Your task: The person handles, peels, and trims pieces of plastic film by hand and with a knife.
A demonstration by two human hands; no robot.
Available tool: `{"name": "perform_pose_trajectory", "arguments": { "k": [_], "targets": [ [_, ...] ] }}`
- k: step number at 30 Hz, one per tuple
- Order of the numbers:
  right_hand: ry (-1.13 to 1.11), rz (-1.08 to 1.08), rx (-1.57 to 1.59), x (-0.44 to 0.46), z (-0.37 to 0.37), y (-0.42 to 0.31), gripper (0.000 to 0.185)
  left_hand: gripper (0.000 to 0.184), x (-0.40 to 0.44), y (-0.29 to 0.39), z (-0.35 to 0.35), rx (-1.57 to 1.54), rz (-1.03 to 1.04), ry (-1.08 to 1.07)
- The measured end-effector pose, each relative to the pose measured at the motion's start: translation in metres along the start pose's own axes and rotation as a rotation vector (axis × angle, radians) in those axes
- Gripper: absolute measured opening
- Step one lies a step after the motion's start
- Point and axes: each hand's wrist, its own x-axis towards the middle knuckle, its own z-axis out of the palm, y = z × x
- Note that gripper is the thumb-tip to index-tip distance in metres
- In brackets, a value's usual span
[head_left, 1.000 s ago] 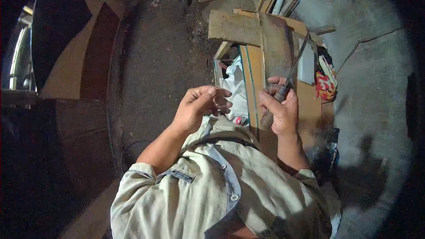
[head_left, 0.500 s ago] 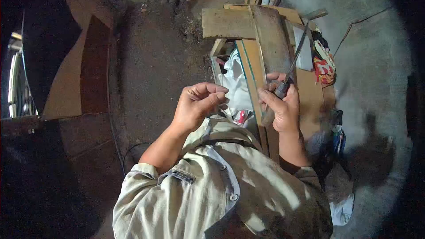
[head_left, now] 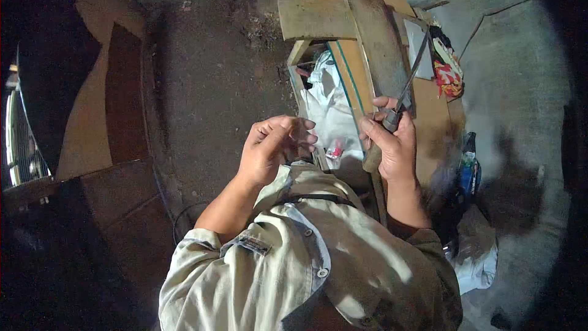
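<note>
My left hand (head_left: 266, 150) is raised in front of the shirt, its fingers loosely curled and apart, with no object visible between them. To the right, my right hand (head_left: 397, 150) is closed around the handle of a long thin-bladed tool (head_left: 416, 68). The blade slants up and to the right from the fist, over a worn curved board (head_left: 380, 43); the brown handle end shows below the fingers. White cloth or plastic (head_left: 327, 104) lies below and between the two hands.
A short plank (head_left: 315, 18) crosses at the top of a wooden frame. Red and white patterned cloth (head_left: 449, 78) hangs at its right side. A blue item (head_left: 469, 175) and a white bag (head_left: 478, 263) are at lower right. Brown panels (head_left: 125, 95) stand at left.
The view has shifted, so the boards and frame sit higher in it and more of the white bag shows. The left fingers drew together, then parted again; the right hand keeps its grip on the tool.
</note>
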Motion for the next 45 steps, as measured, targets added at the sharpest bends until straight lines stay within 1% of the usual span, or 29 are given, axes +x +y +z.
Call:
{"name": "perform_pose_trajectory", "arguments": {
  "k": [1,2,4,5,6,8,9,14,17,20,22,24,26,28,30,31,32,34,36,38,39,40,42,43,44,45],
  "targets": [
    [0.01,0.012,-0.017,-0.002,0.002,0.001,0.04,0.032,-0.001,0.0,-0.001,-0.067,-0.004,0.007],
    [0.016,0.013,-0.02,-0.004,0.003,0.001,0.04,0.032,-0.003,0.001,-0.002,-0.07,-0.009,0.004],
    [0.026,0.03,-0.007,-0.009,0.007,0.002,0.039,0.029,-0.006,0.004,-0.005,0.118,-0.016,-0.028],
    [0.029,0.034,-0.012,-0.011,0.006,0.004,0.039,0.024,-0.005,-0.003,-0.007,0.118,0.04,-0.052],
    [0.041,0.046,-0.015,-0.013,0.006,0.007,0.039,0.024,-0.007,-0.004,-0.007,0.114,0.037,-0.051],
    [0.054,0.061,-0.02,-0.016,0.006,0.009,0.04,0.018,-0.012,-0.006,-0.006,0.213,-0.078,0.012],
    [0.044,0.063,-0.021,-0.017,0.006,0.009,0.038,0.016,-0.013,-0.007,-0.007,0.188,-0.111,0.016],
    [0.007,0.052,-0.005,-0.025,0.001,0.008,0.034,0.015,-0.016,-0.015,-0.004,0.21,-0.084,0.045],
    [0.007,0.117,0.114,-0.026,-0.007,0.004,0.031,0.015,-0.017,-0.017,0.003,0.217,-0.074,0.058],
    [-0.043,0.052,0.119,-0.025,-0.02,0.005,0.033,0.015,-0.016,-0.021,0.015,0.194,-0.085,0.055],
    [-0.038,0.05,0.133,-0.026,-0.033,0.004,0.036,0.015,-0.012,-0.025,0.023,0.175,-0.103,0.034],
    [-0.053,0.03,0.112,-0.029,-0.044,0.001,0.038,0.014,-0.007,-0.031,0.032,0.273,-0.039,0.008],
    [-0.044,0.01,0.157,-0.03,-0.056,0.002,0.04,0.013,-0.002,-0.033,0.041,0.314,-0.049,0.009],
    [-0.038,-0.019,0.066,-0.031,-0.064,-0.001,0.041,0.013,0.003,-0.035,0.05,0.355,-0.043,0.014],
    [-0.03,-0.027,0.119,-0.03,-0.076,0.004,0.041,0.012,0.009,-0.039,0.056,0.411,-0.069,0.006],
    [-0.014,-0.048,0.087,-0.03,-0.081,0.004,0.041,0.014,0.014,-0.043,0.052,0.533,-0.083,0.002],
    [0.001,-0.068,0.055,-0.03,-0.085,0.003,0.041,0.014,0.017,-0.046,0.055,0.541,-0.082,-0.007],
    [0.033,-0.041,0.053,-0.029,-0.092,-0.001,0.041,0.015,0.021,-0.053,0.064,0.415,-0.067,-0.04],
    [0.066,-0.079,0.085,-0.027,-0.1,0.003,0.04,0.017,0.03,-0.062,0.063,0.41,-0.07,-0.051],
    [0.052,-0.063,0.083,-0.024,-0.113,0.007,0.04,0.017,0.037,-0.069,0.063,0.34,-0.077,-0.085],
    [0.034,-0.046,0.074,-0.022,-0.12,0.01,0.04,0.015,0.039,-0.07,0.069,0.424,-0.094,-0.058],
    [0.042,-0.045,0.079,-0.02,-0.124,0.015,0.04,0.015,0.043,-0.073,0.07,0.428,-0.101,-0.062],
    [0.05,-0.091,0.024,-0.016,-0.135,0.026,0.041,0.013,0.052,-0.085,0.072,0.497,-0.111,-0.083],
    [0.023,-0.029,0.059,-0.016,-0.139,0.022,0.042,0.013,0.055,-0.091,0.073,0.499,-0.121,-0.088],
    [0.034,-0.025,0.061,-0.013,-0.148,0.03,0.042,0.013,0.058,-0.097,0.074,0.566,-0.157,-0.067],
    [0.038,-0.046,-0.023,-0.008,-0.157,0.04,0.043,0.013,0.062,-0.104,0.074,0.634,-0.193,-0.047]
  ]
}}
